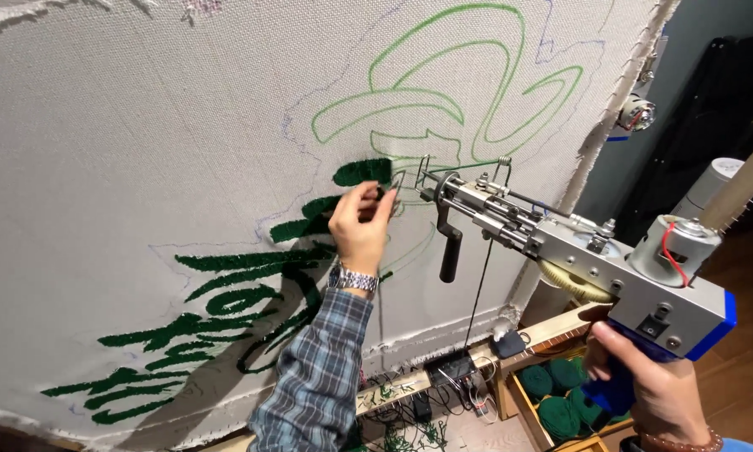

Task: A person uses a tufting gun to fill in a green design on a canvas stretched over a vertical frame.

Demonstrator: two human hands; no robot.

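Note:
A grey tufting cloth (142, 125) is stretched on a frame, with green outlines (443, 92) drawn on it and dark green tufted patches (226, 285). My left hand (361, 224), in a plaid sleeve with a metal watch, pinches something thin, likely yarn, at the needle tip of a tufting gun (560, 243). My right hand (657, 381) grips the gun's blue handle at the lower right, and the needle points at the cloth beside a tufted patch.
A wooden frame rail (552, 331) runs below the cloth. Several dark green yarn balls (560, 393) sit in a wooden box under it. Cables and yarn scraps (418, 410) lie on the floor. A white cylinder (707, 188) stands at the right.

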